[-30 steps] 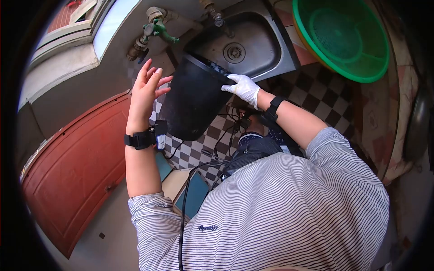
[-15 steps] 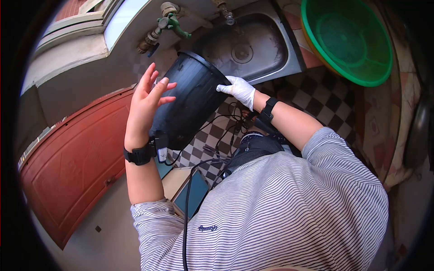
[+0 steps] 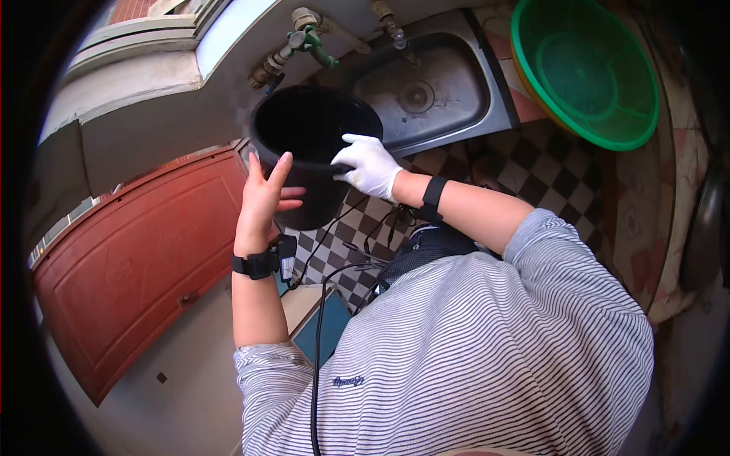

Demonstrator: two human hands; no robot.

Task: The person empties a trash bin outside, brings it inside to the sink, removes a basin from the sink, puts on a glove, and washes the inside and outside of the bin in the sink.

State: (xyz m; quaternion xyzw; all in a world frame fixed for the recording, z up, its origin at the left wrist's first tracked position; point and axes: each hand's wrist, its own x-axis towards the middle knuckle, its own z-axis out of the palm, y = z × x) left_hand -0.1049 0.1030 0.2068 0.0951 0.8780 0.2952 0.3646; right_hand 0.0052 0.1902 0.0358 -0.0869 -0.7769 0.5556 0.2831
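Observation:
A black bucket (image 3: 323, 196) is nearly upright in front of me, its dark mouth facing up towards me. My right hand (image 3: 371, 169), in a white glove, grips the near right part of its rim, thumb over the top edge. Bare and with fingers spread, my left hand (image 3: 262, 201) is at the bucket's near left side. Whether those fingers touch the wall I cannot tell. The bucket's inside is too dark to make out.
A metal sink (image 3: 445, 91) lies just beyond the bucket, under a small tap (image 3: 398, 38). A green tap (image 3: 312, 45) juts from the wall. At the right stands a green basin (image 3: 582, 76). A red door panel (image 3: 137, 266) is on the left, and black cables (image 3: 319, 342) hang before me.
The bucket has swung from lying tilted to nearly upright, so its mouth now shows. My right hand has shifted left and down with the rim; my left hand has moved lower and slightly right.

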